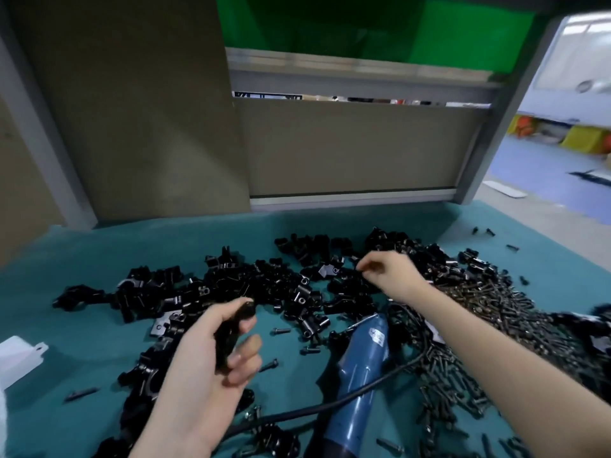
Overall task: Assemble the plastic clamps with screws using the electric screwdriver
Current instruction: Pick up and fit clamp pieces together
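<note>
My left hand [211,355] grips a black plastic clamp [233,335], thumb on its top and fingers curled round it, above the teal mat. My right hand [386,271] reaches over the far part of the clamp pile [264,285] with fingertips pinched together; whether a small part sits between them is too blurred to tell. The blue electric screwdriver [358,375] lies on the mat between my forearms, bit pointing away, its black cable [380,381] curving across it. A heap of dark screws [479,325] spreads under and right of my right forearm.
The teal mat [99,259] covers the table. A white plastic piece [20,358] lies at the left edge. Loose screws [281,331] dot the mat near the screwdriver. A grey panel wall [347,150] closes the back; a post [506,127] stands at back right.
</note>
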The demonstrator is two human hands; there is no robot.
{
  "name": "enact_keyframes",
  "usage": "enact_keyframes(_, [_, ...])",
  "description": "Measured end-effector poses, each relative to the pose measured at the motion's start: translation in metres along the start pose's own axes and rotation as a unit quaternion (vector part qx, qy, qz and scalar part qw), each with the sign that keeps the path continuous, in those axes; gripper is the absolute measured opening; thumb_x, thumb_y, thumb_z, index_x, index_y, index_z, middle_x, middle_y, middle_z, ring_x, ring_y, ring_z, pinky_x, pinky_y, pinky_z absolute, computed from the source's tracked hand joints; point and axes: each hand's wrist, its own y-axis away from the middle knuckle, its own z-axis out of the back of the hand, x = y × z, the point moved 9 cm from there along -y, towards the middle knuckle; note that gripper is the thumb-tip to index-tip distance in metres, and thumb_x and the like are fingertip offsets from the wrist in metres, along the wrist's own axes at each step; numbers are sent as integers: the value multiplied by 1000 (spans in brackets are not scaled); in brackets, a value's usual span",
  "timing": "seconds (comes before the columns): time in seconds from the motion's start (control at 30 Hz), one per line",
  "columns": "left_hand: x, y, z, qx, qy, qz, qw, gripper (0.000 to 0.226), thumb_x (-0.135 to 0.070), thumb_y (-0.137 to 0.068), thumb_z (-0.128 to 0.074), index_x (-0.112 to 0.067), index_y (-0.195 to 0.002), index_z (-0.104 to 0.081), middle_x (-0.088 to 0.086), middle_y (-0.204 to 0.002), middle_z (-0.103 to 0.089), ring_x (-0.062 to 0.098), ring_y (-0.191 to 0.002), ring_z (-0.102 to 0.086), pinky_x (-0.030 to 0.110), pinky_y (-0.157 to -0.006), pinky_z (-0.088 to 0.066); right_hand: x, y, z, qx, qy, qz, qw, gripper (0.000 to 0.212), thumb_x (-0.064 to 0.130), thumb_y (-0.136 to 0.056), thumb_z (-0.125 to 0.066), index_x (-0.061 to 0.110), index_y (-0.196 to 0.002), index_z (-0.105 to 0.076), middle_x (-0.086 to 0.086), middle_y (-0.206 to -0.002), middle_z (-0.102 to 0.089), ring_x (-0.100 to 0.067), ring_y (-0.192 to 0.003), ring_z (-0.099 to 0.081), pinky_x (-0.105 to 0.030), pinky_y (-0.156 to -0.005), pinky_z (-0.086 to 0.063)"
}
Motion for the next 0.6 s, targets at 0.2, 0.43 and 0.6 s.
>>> enact_keyframes(0.2, [8,-14,14,-6,-103,2,995,27,-44,-73,-69,-22,-65,-55,15,-76,-15,19,-51,-16,21,-39,-24,-3,-13,-16,-6,28,-8,1000,16,-1,-84,-58,7,-89,-70,-6,-91,-71,-19,-85,-61,-23,-82,-45])
enact_keyframes(0.43, [15,-4,-5,-36,-47,36,998,10,-15,-64,-63,-14,-73,-60,3,-56,-40,8,-37,-26,12,-31,-22,-10,-24,0,-69,-7,-6,998,17,0,-84,-60,15,-92,-59,-1,-86,-56,-23,-82,-57,-25,-72,-43])
enact_keyframes(0.6, [8,3,-6,-75,-71,31,994,16,2,-84,-41,-6,-86,-54,7,-60,-44,9,-33,-28,10,-33,-22,-10,-40,-19,16,146,19,989,29,10,-91,-63,12,-120,-63,-9,-126,-53,-29,-115,-52,-36,-95,-44])
